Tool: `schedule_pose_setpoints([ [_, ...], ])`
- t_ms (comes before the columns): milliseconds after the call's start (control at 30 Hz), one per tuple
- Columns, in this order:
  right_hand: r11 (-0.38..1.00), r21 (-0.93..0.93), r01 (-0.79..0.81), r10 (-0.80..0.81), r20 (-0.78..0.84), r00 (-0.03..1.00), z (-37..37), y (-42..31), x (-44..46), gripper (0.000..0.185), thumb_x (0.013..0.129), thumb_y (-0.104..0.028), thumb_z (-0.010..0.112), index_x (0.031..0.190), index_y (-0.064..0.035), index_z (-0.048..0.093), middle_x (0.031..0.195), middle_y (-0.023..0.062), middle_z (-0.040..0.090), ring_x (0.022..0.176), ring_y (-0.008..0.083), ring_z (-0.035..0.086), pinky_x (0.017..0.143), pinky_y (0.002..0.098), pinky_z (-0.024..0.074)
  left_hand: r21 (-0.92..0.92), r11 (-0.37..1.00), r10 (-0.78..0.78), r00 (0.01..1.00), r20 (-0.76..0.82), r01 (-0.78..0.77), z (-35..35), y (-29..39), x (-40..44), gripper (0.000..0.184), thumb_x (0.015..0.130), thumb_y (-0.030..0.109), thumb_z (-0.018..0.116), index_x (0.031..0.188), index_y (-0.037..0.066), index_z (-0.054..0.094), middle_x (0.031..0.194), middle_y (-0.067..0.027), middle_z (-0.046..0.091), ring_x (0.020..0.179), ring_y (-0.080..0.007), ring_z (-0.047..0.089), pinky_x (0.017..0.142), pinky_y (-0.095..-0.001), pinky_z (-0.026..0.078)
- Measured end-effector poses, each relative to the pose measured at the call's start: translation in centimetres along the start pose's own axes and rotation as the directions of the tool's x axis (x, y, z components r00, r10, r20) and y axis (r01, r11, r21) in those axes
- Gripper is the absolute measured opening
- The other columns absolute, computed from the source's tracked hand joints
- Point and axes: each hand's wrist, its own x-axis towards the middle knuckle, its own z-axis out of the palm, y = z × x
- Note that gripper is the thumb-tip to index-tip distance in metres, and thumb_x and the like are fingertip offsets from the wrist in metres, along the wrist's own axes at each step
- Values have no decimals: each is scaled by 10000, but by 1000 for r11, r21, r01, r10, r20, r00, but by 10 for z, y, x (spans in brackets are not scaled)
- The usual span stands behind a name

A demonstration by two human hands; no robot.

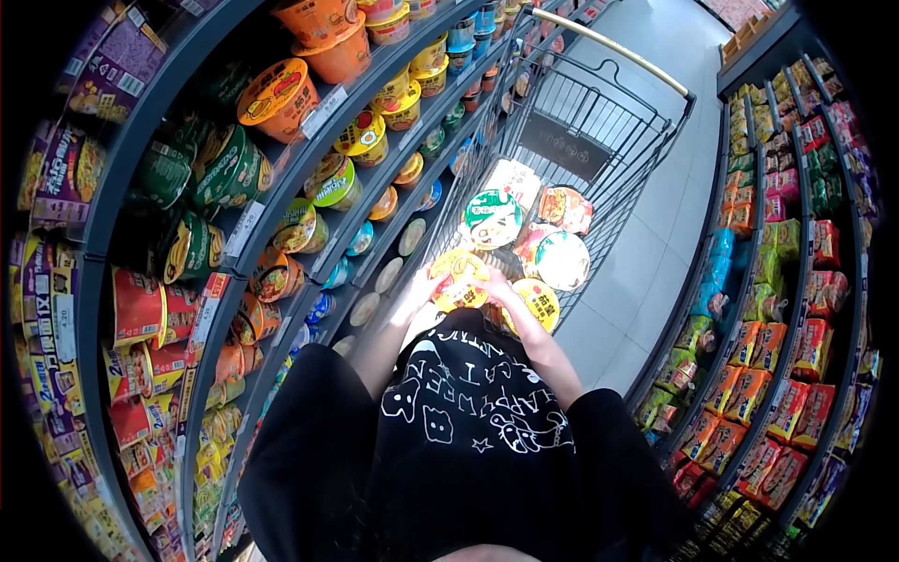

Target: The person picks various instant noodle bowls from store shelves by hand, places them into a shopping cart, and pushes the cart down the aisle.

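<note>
A round tub with a yellow and orange lid [459, 280] is held between my two hands, over the near end of the shopping cart [646, 155]. My left hand [423, 284] grips its left side, and my right hand [499, 283] is at its right side. Beyond it in the cart lie a tub with a green and white lid [493, 219], a white container [514, 180], a red and orange tub [565, 210] and a tub with a glaring white lid [562, 260]. Another yellow-lidded tub [536, 305] sits beside my right forearm.
Curved shelves [309, 150] with instant noodle tubs rise close on my left. Across the tiled floor [646, 272], shelves of packets [749, 375] stand on the right. The cart's handle [613, 51] is at its far end.
</note>
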Motion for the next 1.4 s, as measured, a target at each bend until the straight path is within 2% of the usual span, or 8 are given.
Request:
schedule_pose_setpoints([
  [167, 1000, 7, 10, -11, 153, 988, -26, 0, 2, 397, 748, -107, 608, 1110, -20, 471, 938, 63, 579, 766, 116, 572, 540, 225, 478, -244, 968, 92, 988, 125, -59, 26, 90, -59, 738, 617, 120, 739, 1225, 10, 335, 1157, -100, 464, 1063, -154, 452, 885, -288, 391],
  [300, 991, 129, -45, -4, 358, 934, -44, -63, -30, 454, 772, -118, 595, 1175, -2, 422, 1094, 60, 527, 952, 122, 527, 698, 233, 483, 572, 657, 349, 871, 347, -491, 18, 143, -89, 1119, 479, 314, 809, 1310, -11, 135, 1358, -180, 186, 1277, -248, 143, 1043, -376, 98],
  [467, 892, 143, 429, -452, 321, 832, -21, -143, -50, 459, 807, -188, 569, 1173, 33, 401, 957, 42, 565, 873, 95, 513, 752, 222, 417, 309, 742, 613, 789, 49, -595, 22, 197, -91, 1050, 462, 230, 828, 1287, 43, 206, 1271, -136, 308, 1197, -243, 309, 991, -387, 280],
  [500, 963, -44, 267, -258, 148, 955, -13, -187, -79, 486, 816, -192, 556, 1203, 33, 369, 985, 51, 553, 888, 105, 510, 747, 230, 422, 442, 636, 693, 720, 34, -633, 12, 212, -86, 1052, 447, 190, 830, 1283, 53, 207, 1268, -121, 319, 1185, -226, 329, 979, -392, 300],
  [533, 911, 76, 406, -413, 222, 883, -9, -199, -75, 498, 819, -194, 549, 1218, 30, 352, 1010, 55, 537, 913, 112, 501, 764, 231, 417, 93, 785, 619, 778, -105, -612, 13, 233, -86, 1058, 432, 185, 831, 1278, 60, 209, 1266, -117, 323, 1173, -232, 351, 963, -384, 326],
  [600, 767, 187, 614, -636, 354, 686, 9, -232, -60, 556, 808, -214, 559, 1247, 23, 313, 1102, 84, 485, 1008, 152, 463, 832, 257, 392, 91, 706, 703, 678, -214, -703, -14, 262, -74, 1024, 424, 177, 827, 1249, 28, 238, 1204, -119, 418, 1084, -234, 459, 919, -372, 382],
  [833, 307, -74, 949, -814, 496, 302, 104, -359, -4, 955, 664, -383, 675, 1328, -37, 84, 1324, 212, 255, 1244, 262, 248, 1018, 355, 221, 522, 394, 918, 296, -264, -757, -89, 380, -50, 912, 475, 125, 799, 1219, 28, 281, 1143, -120, 456, 1037, -213, 473, 894, -334, 388],
  [1400, 367, -322, 873, -629, 606, 488, 104, -374, 62, 1005, 655, -519, 642, 1334, -38, 79, 1320, 204, 276, 1211, 292, 305, 986, 335, 279, 617, 535, 845, 392, -365, -578, -170, 400, 20, 1107, 559, 189, 797, 1274, -76, -5, 1227, -241, 325, 1122, -250, 374, 957, -318, 294],
])
